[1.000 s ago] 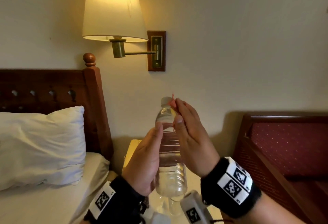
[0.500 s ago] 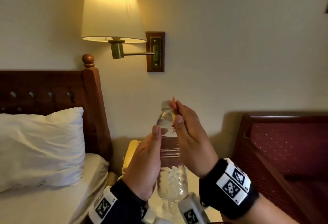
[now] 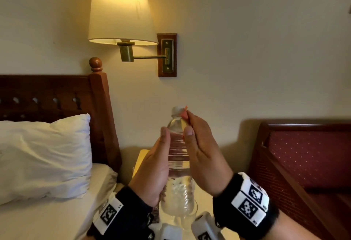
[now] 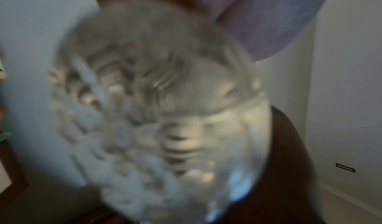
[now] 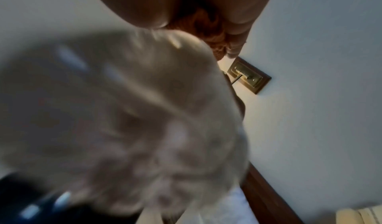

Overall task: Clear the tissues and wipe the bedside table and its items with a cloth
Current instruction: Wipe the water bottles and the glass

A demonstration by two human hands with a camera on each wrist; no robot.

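Nearest the camera, both wrists carry black bands with printed markers. The left hand (image 3: 152,171) is wrapped round the lower body of a clear plastic bottle (image 3: 178,165), thumb up its left flank, holding it clear above the tabletop (image 3: 141,157). The right hand (image 3: 201,150) lies against the bottle's right flank and shoulder with fingers curled, pinching an orange cloth (image 3: 184,115) against the neck just beside the white cap (image 3: 176,110); only a small fold of cloth shows between the fingers. The bottle stands upright, long axis vertical, cap pointing at the ceiling, base towards the tabletop; water appears to fill the lower portion. Judgement: the step in hand is wiping the bottle, and the next stroke turns on the cloth hand sitting at the top of the long axis, with the remaining body lying directly below it and the left hand covering part of that run. Below the bottle, a glass rim (image 3: 191,209) is partly visible on the tabletop. No tissues are visible. Further off, a pillow (image 3: 43,156) lies on the bed at left, against a wooden headboard (image 3: 57,95). On the wall behind hangs a lit lamp (image 3: 121,9).
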